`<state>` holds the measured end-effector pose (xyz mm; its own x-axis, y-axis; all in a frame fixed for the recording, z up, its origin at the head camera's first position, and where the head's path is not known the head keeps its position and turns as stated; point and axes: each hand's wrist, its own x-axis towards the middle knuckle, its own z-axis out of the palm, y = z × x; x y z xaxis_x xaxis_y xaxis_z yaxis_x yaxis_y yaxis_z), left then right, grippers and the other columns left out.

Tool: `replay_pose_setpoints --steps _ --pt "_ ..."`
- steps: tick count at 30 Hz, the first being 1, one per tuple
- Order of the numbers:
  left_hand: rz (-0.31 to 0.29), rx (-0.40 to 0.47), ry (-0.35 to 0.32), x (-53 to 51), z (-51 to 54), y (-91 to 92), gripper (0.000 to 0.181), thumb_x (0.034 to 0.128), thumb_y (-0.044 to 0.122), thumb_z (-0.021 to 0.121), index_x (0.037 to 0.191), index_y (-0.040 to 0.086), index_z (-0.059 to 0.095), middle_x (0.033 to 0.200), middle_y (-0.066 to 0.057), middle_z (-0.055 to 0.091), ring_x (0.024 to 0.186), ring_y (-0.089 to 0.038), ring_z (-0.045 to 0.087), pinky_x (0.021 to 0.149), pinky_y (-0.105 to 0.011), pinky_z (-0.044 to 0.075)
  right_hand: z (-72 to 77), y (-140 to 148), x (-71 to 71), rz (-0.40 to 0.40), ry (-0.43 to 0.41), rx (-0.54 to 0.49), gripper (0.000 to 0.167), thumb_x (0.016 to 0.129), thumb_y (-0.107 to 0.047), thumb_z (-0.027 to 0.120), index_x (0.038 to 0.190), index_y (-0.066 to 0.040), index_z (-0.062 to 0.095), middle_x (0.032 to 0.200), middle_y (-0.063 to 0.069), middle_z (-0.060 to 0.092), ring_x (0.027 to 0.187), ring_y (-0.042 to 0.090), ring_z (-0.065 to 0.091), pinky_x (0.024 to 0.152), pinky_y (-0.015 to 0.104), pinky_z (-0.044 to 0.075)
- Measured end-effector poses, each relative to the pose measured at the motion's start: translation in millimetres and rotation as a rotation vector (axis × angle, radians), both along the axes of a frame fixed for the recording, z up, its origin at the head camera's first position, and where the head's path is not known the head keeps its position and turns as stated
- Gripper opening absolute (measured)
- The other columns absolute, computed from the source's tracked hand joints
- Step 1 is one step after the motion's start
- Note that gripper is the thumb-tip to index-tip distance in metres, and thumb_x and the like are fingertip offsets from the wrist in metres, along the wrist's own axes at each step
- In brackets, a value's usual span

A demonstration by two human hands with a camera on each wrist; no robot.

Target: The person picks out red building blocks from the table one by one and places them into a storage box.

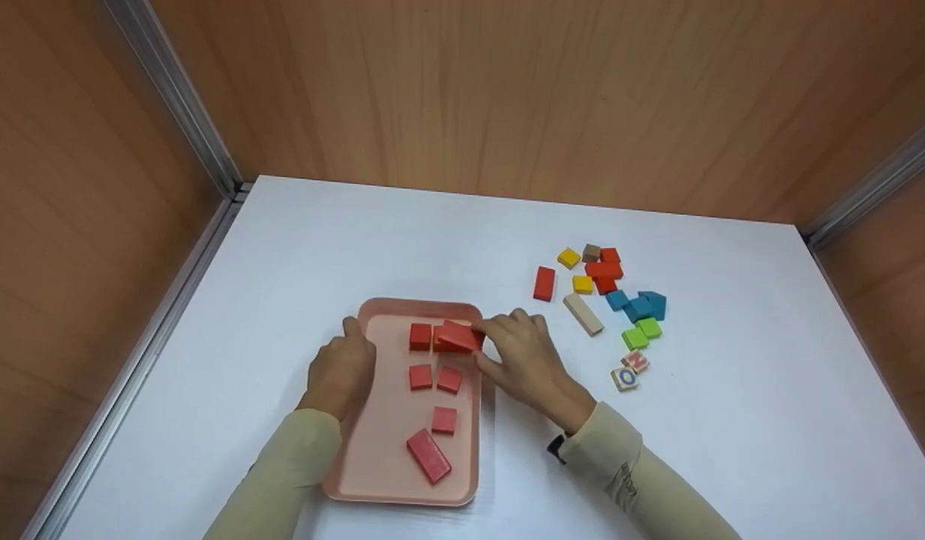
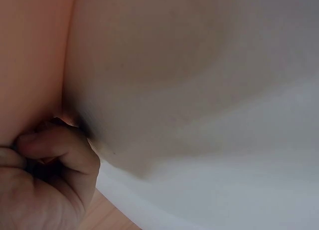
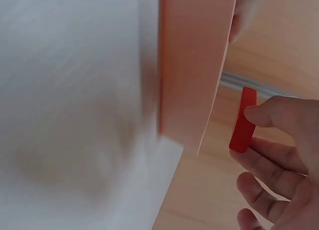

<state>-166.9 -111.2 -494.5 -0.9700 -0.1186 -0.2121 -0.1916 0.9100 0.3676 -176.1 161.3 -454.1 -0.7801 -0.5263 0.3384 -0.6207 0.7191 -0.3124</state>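
In the head view, my left hand (image 1: 343, 373) grips the left rim of a pink tray (image 1: 379, 465), its fingers curled at the edge in the left wrist view. My right hand (image 1: 526, 358) pinches a red rectangular block (image 1: 460, 335) between thumb and fingers over the tray's upper right part. That held block (image 3: 243, 121) also shows from the side in the right wrist view. Inside the tray lie a red block (image 1: 420, 337), several small red square blocks (image 1: 444, 420) and a longer red block (image 1: 429, 456). Another red block is partly hidden under the held one.
Right of the tray, a loose group holds a red rectangular block (image 1: 544, 284), a plain wooden block (image 1: 583, 313), yellow (image 1: 569, 258), blue (image 1: 639, 308) and green blocks (image 1: 635, 339), and letter blocks (image 1: 625, 378). Wooden walls (image 1: 507, 97) enclose the white table (image 1: 732, 435).
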Motion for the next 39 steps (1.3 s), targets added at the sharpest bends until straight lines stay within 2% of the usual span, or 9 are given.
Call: replay_pose_setpoints --steps 5,12,17,24,29,39 --pt "0.022 0.026 0.019 -1.0 -0.8 1.7 0.025 0.106 0.017 0.04 0.119 -0.004 0.037 0.084 -0.023 0.06 0.078 -0.04 0.067 0.066 -0.051 0.054 -2.4 -19.0 8.8 0.092 0.019 -0.009 0.037 0.088 -0.026 0.078 0.12 -0.012 0.068 0.109 0.0 0.071 0.09 0.018 0.054 0.081 0.039 0.041" --pt "0.04 0.049 0.008 -2.7 -0.1 1.9 0.025 0.1054 0.018 0.038 0.118 -0.003 0.038 0.088 -0.026 0.062 0.082 -0.042 0.067 0.068 -0.052 0.053 -10.3 -37.2 21.1 0.195 0.022 0.011 0.032 0.088 -0.025 0.078 0.116 -0.013 0.071 0.109 0.0 0.071 0.096 0.019 0.054 0.083 0.041 0.04" --pt "0.03 0.034 0.004 -2.5 0.6 2.9 0.023 0.1053 0.018 0.038 0.116 -0.002 0.037 0.087 -0.025 0.062 0.081 -0.041 0.068 0.067 -0.051 0.054 -15.2 -46.3 27.5 0.227 0.036 0.041 0.03 0.087 -0.025 0.079 0.114 -0.015 0.073 0.105 -0.002 0.072 0.09 0.017 0.053 0.082 0.041 0.039" --pt "0.02 0.018 -0.007 -1.6 -0.3 3.5 0.027 0.1062 0.018 0.04 0.121 -0.004 0.036 0.085 -0.022 0.059 0.08 -0.04 0.067 0.067 -0.05 0.054 -22.2 -53.7 32.4 0.274 -0.06 0.102 0.029 0.087 -0.027 0.079 0.113 -0.016 0.074 0.101 -0.004 0.073 0.093 0.017 0.052 0.085 0.042 0.036" --pt "0.038 0.043 -0.023 -1.4 0.3 2.9 0.028 0.1062 0.019 0.04 0.122 -0.003 0.037 0.087 -0.022 0.059 0.081 -0.039 0.067 0.068 -0.049 0.054 -27.4 -56.3 35.4 0.303 -0.092 0.135 0.027 0.087 -0.027 0.079 0.112 -0.018 0.074 0.1 -0.005 0.072 0.093 0.016 0.05 0.088 0.044 0.035" --pt "0.072 0.065 -0.04 -0.5 0.4 -0.2 0.03 0.1063 0.021 0.039 0.124 -0.002 0.037 0.089 -0.022 0.06 0.081 -0.037 0.067 0.07 -0.048 0.054 -32.0 -59.9 36.3 0.311 -0.121 0.174 0.032 0.086 -0.03 0.079 0.116 -0.019 0.074 0.104 -0.006 0.073 0.091 0.016 0.049 0.083 0.042 0.034"
